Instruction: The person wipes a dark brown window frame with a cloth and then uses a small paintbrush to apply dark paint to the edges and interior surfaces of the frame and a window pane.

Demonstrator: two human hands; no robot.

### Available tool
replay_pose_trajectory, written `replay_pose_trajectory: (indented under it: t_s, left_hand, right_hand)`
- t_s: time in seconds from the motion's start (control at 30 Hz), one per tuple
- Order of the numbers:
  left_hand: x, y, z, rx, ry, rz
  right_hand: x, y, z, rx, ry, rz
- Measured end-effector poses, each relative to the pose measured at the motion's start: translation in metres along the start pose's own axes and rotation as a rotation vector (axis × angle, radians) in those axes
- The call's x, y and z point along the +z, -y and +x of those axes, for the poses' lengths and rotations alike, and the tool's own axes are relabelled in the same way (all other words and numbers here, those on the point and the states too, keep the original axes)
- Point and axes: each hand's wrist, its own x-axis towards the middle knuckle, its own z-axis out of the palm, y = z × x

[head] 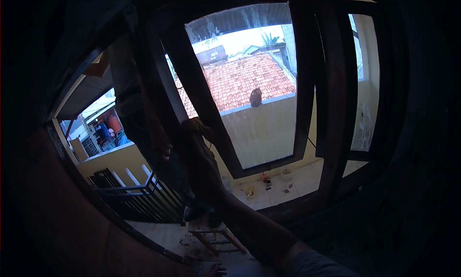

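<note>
My right arm reaches up from the lower right, and my right hand [201,158] is against the dark wooden window post [173,107]. A brownish, folded-looking piece [196,126] shows at the fingertips; shadow hides whether it is a cloth, abrasive paper or part of the hand. To the right of the hand, a glazed wooden window sash [266,133] hangs tilted outward, its glass streaked with whitish marks. My left hand is out of view.
Beyond the post, a person in jeans [133,111] stands on a wooden stool [207,228], one hand [165,152] hanging down. A dark metal railing [140,194] leans near a yellow wall [101,169]. Small containers, including a yellowish tub [249,191], sit on the tiled floor [306,179].
</note>
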Motion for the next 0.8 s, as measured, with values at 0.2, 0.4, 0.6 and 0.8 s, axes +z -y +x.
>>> replay_pose_trajectory:
  t_s: [0.2,0.4,0.6,0.8]
  left_hand:
    - [0.091,-0.172,-0.027,0.248,0.109,0.25]
    - [0.091,-0.172,-0.059,0.17,0.032,0.109]
    - [0.067,-0.182,-0.069,0.236,-0.014,0.009]
    - [0.076,-0.348,-0.052,0.628,0.095,-0.178]
  right_hand:
    - [-0.025,0.004,0.097,-0.084,0.0,-0.284]
    - [-0.056,-0.018,-0.116,-0.046,0.138,-0.787]
    - [-0.129,-0.033,-0.134,0.224,0.006,-0.221]
    - [-0.122,-0.034,0.107,-0.515,-0.08,-0.537]
